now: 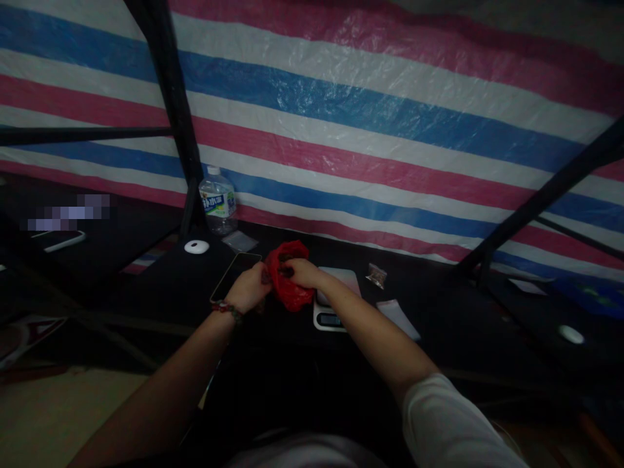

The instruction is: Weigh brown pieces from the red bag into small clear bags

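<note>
A red plastic bag (292, 292) stands open-mouthed on the black table in front of me. At its left edge my left hand (248, 286) is closed on the bag, a beaded bracelet round the wrist. My right hand (303, 273) reaches into the bag's mouth from the right, its fingertips hidden inside among something dark. Under my right forearm lies a digital scale (336, 279) with a pale top and a small display, partly covered by the arm. A phone (229, 279) lies beside my left hand.
Behind the bag are a clear plastic sheet or pouch (240, 242), a large labelled bottle (218, 208) and a white round device (196, 247). Right of the scale lie a small filled clear bag (376, 275) and white packets (398, 317). Dark metal posts (168, 84) frame a striped tarp (341, 110).
</note>
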The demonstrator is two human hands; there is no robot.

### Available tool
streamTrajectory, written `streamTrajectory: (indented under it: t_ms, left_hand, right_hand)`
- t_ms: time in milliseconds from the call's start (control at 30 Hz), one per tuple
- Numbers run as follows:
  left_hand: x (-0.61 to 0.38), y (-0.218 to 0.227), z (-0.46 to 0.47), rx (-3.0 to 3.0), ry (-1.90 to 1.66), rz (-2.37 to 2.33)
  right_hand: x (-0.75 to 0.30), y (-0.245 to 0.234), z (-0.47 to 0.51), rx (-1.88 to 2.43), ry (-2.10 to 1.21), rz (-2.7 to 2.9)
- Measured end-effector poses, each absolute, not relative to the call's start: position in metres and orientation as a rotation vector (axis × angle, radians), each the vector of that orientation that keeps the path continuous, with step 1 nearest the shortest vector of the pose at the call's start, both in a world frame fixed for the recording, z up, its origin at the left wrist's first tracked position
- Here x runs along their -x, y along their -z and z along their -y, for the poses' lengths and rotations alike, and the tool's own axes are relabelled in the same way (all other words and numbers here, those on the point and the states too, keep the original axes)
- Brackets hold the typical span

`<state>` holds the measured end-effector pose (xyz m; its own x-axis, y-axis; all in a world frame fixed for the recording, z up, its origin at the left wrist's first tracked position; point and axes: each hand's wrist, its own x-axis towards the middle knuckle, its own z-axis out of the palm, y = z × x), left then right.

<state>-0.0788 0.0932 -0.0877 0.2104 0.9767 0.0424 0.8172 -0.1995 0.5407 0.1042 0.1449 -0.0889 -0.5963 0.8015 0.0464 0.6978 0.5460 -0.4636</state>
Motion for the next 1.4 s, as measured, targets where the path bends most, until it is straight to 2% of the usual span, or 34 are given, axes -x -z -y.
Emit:
streamTrajectory:
  t_ms: [267,533,767,1033,1267,1400]
  left_hand:
    - [0.083,0.090,-0.096,-2.064,-0.575,-1.679]
    - [0.095,0.083,-0.099,-2.020,-0.660,-1.845]
    - [0.101,0.078,-0.097,-1.905,-0.972,-1.771]
    - [0.087,0.066,-0.087,-1.678,-1.375,-1.466]
    - [0.066,0.042,-0.054,-1.655,-1.438,-1.246]
    - [0.047,0.039,-0.031,-1.682,-1.287,-1.087]
  right_hand:
    - [-0.114,0.093,-0.145,1.219,-0.905,2.220]
    - [-0.124,0.091,-0.142,1.168,-1.004,2.045]
    - [-0.127,0.096,-0.139,1.191,-0.870,2.037]
    - [-0.128,0.104,-0.132,1.278,-0.896,2.015]
    - [-0.140,0.093,-0.126,1.314,-0.830,1.963]
    - [-0.173,0.083,-0.118,1.394,-0.695,2.003]
